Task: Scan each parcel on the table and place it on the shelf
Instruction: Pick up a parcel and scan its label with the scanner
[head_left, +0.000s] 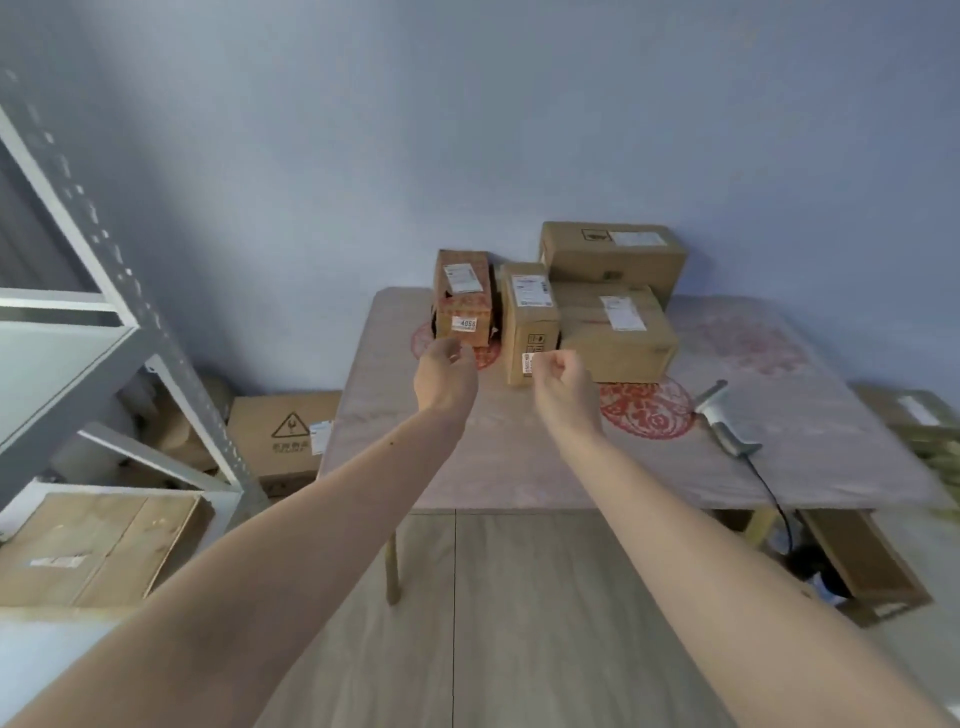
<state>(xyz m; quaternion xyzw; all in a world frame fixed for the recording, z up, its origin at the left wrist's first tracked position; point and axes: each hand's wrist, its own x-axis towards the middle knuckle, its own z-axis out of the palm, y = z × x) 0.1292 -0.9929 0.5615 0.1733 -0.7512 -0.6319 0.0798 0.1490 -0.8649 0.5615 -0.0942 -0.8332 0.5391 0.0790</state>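
Note:
Several cardboard parcels stand at the far side of the table (519, 467). A small red-printed box (464, 296) is at the left, a narrow tall box (530, 317) stands beside it, then a wider box (618, 332), with a large box (613, 254) behind. My left hand (447, 376) is stretched out just in front of the red-printed box, fingers loosely curled, holding nothing. My right hand (561, 382) hovers in front of the narrow box, fingers curled, empty. A grey barcode scanner (724, 421) lies on the table's right part. The metal shelf (78, 332) stands at the left.
A box with a warning triangle (283, 436) sits on the floor between shelf and table. Boxes (98, 545) fill the shelf's lower level. The scanner cable (774, 499) drops over the front edge. More cartons (862, 561) lie under and right of the table.

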